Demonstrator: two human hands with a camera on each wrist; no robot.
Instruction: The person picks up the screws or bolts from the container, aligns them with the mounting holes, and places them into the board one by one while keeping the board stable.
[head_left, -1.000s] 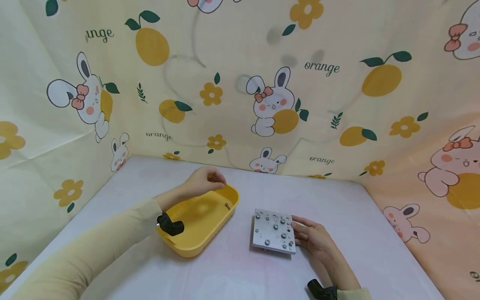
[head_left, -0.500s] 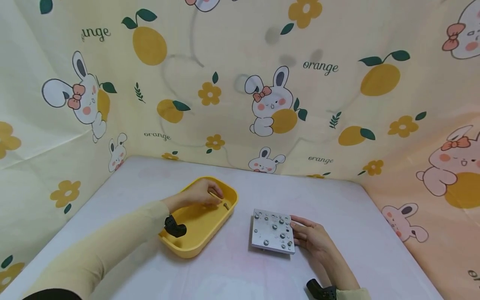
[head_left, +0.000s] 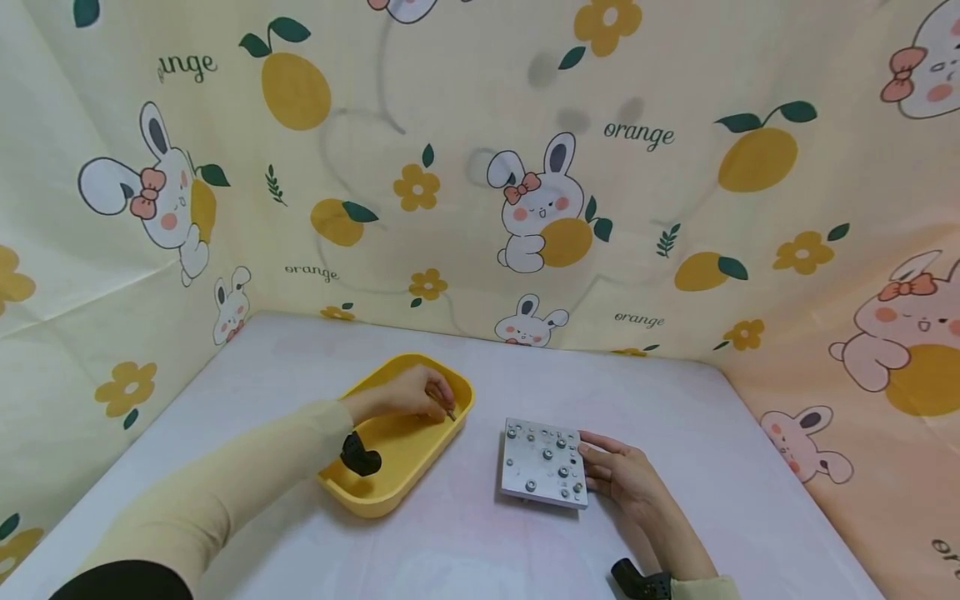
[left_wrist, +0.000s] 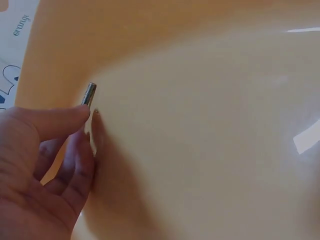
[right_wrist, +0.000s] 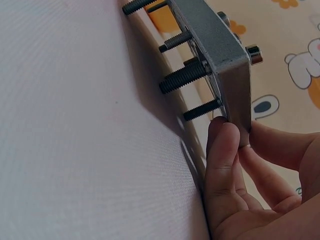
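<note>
In the head view my left hand (head_left: 415, 390) is inside the yellow tray (head_left: 415, 482), near its far right side. It pinches a small screw (left_wrist: 89, 95) between thumb and fingers; the left wrist view shows its threaded end sticking out past the thumb. My right hand (head_left: 630, 483) grips the right edge of a square metal plate (head_left: 521, 467) to the right of the tray. Several socket-head bolts (head_left: 548, 455) sit in the plate's top. From its underside, threaded shanks (right_wrist: 185, 77) of different thickness stick out in the right wrist view. The plate is held slightly tilted.
A white tabletop (head_left: 480, 554) lies under the tray and plate. A printed cloth (head_left: 450, 225) with rabbits and oranges stands behind and along both sides. Black wrist mounts (head_left: 360, 456) sit on both wrists.
My left hand has moved from the tray's far rim down to the screw lying in the tray and taken hold of it. My right hand and the plate stay in place.
</note>
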